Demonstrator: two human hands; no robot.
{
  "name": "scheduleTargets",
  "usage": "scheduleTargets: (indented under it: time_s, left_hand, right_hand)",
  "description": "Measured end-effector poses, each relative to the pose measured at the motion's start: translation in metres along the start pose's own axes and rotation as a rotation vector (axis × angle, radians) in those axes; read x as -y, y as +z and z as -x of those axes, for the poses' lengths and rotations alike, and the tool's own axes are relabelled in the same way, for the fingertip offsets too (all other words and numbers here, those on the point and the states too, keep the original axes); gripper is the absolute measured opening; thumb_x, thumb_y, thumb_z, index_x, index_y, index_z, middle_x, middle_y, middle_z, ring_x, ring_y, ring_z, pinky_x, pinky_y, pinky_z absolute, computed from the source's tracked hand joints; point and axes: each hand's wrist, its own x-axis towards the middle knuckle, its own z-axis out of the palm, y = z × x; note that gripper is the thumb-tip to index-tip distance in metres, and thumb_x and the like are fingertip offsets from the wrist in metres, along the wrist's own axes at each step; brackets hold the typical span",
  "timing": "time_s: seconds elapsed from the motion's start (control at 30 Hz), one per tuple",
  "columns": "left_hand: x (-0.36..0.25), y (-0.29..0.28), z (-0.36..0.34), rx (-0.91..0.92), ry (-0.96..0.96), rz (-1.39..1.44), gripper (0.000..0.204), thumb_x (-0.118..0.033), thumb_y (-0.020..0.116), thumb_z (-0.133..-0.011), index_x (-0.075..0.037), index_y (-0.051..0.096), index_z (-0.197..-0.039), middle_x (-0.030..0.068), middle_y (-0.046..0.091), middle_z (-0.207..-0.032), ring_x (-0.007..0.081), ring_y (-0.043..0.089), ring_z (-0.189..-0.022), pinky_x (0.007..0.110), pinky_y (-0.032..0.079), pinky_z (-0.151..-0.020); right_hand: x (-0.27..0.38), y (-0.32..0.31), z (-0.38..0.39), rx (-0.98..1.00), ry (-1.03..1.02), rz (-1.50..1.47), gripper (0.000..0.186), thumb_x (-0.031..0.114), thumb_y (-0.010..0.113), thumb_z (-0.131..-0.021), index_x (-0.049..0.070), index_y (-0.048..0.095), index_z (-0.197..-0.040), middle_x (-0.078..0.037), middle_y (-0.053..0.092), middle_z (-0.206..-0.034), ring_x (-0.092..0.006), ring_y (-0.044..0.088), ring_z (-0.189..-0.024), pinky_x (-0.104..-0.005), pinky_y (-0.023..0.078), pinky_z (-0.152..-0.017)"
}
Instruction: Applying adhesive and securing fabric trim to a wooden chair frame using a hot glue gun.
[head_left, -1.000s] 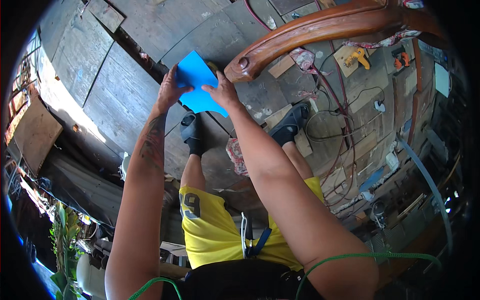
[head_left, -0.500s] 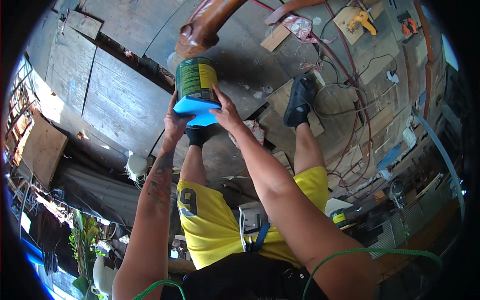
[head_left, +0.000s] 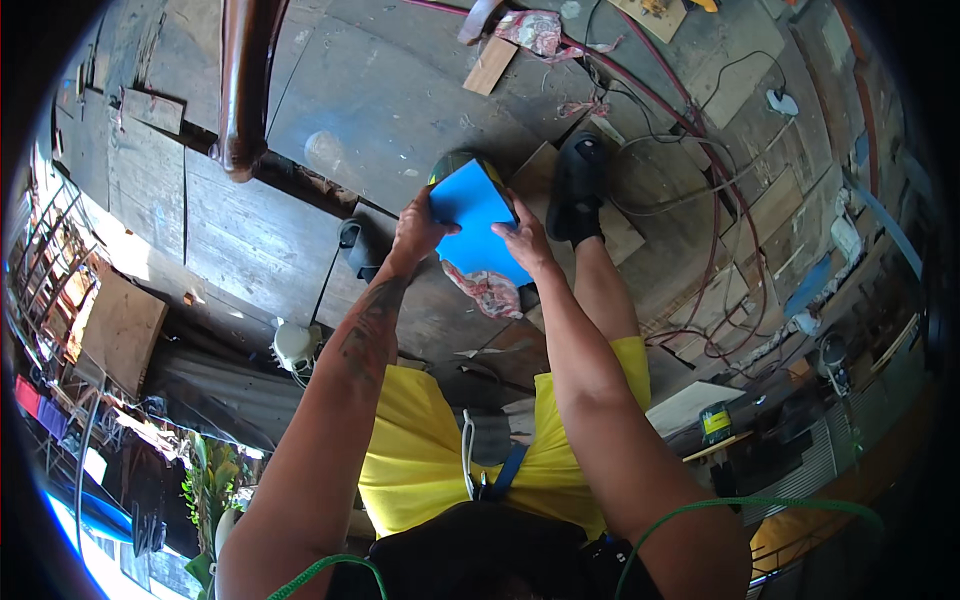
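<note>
A green and yellow can (head_left: pixel 452 163) is held out in front of me, mostly hidden behind a flat blue sheet (head_left: pixel 475 215) that faces me. My left hand (head_left: pixel 415 237) grips the left side, its thumb on the sheet's edge. On the right, my right hand (head_left: pixel 528 237) closes around the other side, thumb likewise on the blue. The fingers of both hands are partly hidden behind. Below the sheet a crumpled red and white cloth (head_left: pixel 488 292) shows on the floor.
A polished brown wooden piece (head_left: pixel 240 110) stands at upper left. An empty dark slipper (head_left: pixel 362 248) lies left of my hands; my shod foot (head_left: pixel 580 190) is at right. Red hoses (head_left: pixel 715 190) and cables cross the right floor. A white rounded appliance (head_left: pixel 296 345) sits lower left.
The can and blue sheet have moved right and tilted, so the blue side now covers most of the can. The wooden piece appears farther left as the view has shifted.
</note>
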Motion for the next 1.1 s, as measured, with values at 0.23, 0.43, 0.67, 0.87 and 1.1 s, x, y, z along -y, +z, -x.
scheduleTargets:
  time_s: [0.23, 0.43, 0.67, 0.87, 1.1]
  left_hand:
    - [-0.058, 0.003, 0.013, -0.17, -0.081, -0.542, 0.09, -0.021, 0.099, -0.07, -0.007, 0.05, -0.145, 0.0245, 0.07, -0.129, 0.0494, 0.067, -0.121, 0.054, 0.056, -0.102]
    - [-0.046, 0.007, 0.012, -0.137, -0.278, -0.714, 0.049, -0.018, 0.083, -0.089, -0.013, 0.057, -0.131, 0.0147, 0.069, -0.129, 0.0424, 0.066, -0.125, 0.053, 0.057, -0.098]
    - [-0.091, 0.003, -0.002, -0.164, -0.225, -0.998, 0.025, -0.013, 0.069, -0.094, -0.012, 0.07, -0.119, 0.0121, 0.076, -0.114, 0.0336, 0.071, -0.118, 0.05, 0.05, -0.103]
    - [-0.059, -0.033, -0.019, 0.088, -0.096, -0.387, 0.081, -0.021, 0.092, -0.074, -0.009, 0.058, -0.147, 0.0248, 0.078, -0.116, 0.0421, 0.075, -0.115, 0.051, 0.059, -0.099]
    - [-0.033, -0.051, -0.023, 0.268, -0.029, -0.144, 0.069, -0.025, 0.092, -0.078, -0.007, 0.067, -0.14, 0.0225, 0.078, -0.121, 0.0385, 0.076, -0.115, 0.046, 0.06, -0.097]
  right_hand:
    - [0.042, 0.017, -0.011, -0.048, 0.222, 0.52, 0.063, 0.027, 0.077, -0.093, 0.016, 0.052, -0.15, -0.023, 0.07, -0.123, -0.0463, 0.072, -0.11, -0.0566, 0.06, -0.093]
    - [0.028, 0.012, -0.022, 0.06, 0.242, 0.399, 0.049, 0.032, 0.082, -0.091, 0.007, 0.069, -0.13, -0.028, 0.075, -0.116, -0.0481, 0.071, -0.114, -0.0561, 0.058, -0.098]
    - [0.03, 0.018, -0.021, 0.058, 0.317, 0.415, 0.044, 0.03, 0.085, -0.09, 0.002, 0.071, -0.12, -0.028, 0.075, -0.118, -0.0451, 0.073, -0.115, -0.0556, 0.058, -0.099]
    - [-0.001, 0.011, -0.029, 0.161, 0.162, 0.236, 0.08, 0.022, 0.086, -0.086, 0.007, 0.05, -0.156, -0.028, 0.073, -0.128, -0.0452, 0.072, -0.118, -0.0532, 0.058, -0.1]
    - [0.001, 0.041, -0.013, 0.105, 0.222, -0.155, 0.095, 0.016, 0.085, -0.085, 0.016, 0.04, -0.169, -0.031, 0.069, -0.139, -0.0385, 0.07, -0.127, -0.0425, 0.053, -0.108]
